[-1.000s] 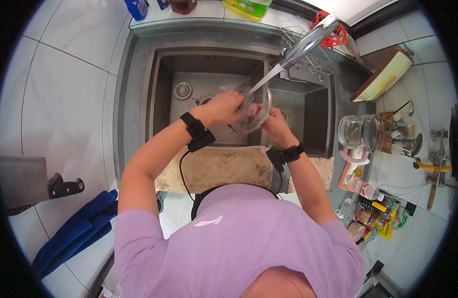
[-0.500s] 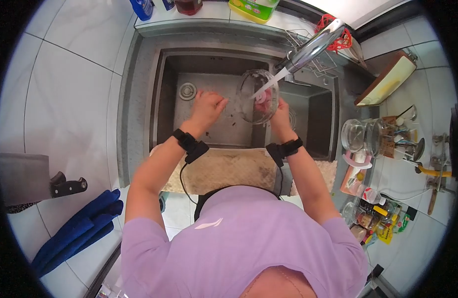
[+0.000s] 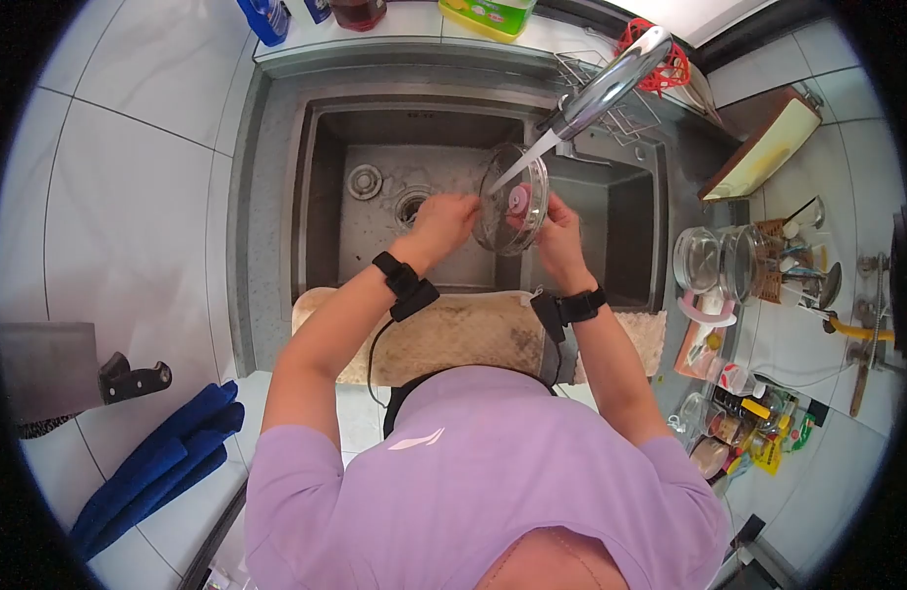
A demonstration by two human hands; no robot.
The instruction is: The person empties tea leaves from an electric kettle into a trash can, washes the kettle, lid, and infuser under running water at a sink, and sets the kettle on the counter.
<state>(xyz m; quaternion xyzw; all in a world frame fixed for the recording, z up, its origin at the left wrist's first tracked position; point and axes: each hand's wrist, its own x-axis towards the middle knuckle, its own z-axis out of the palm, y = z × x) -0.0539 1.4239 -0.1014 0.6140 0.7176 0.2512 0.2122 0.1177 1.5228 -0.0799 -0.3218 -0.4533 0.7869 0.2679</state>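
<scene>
Fingers of the right hand gripped the clear lid under the running water.
The round lid was tipped up near the right edge of the big sink bowl, with its pink knob on the right hand's side. Water fell on it from the shiny tap. The left hand had bent fingers right by the lid's left edge, but I cannot tell if they pinched it.

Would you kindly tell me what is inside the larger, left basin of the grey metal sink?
The left basin shows a round silver disc and a dark drain opening. The left hand and round clear glass piece obscure whatever lies beneath.
</scene>
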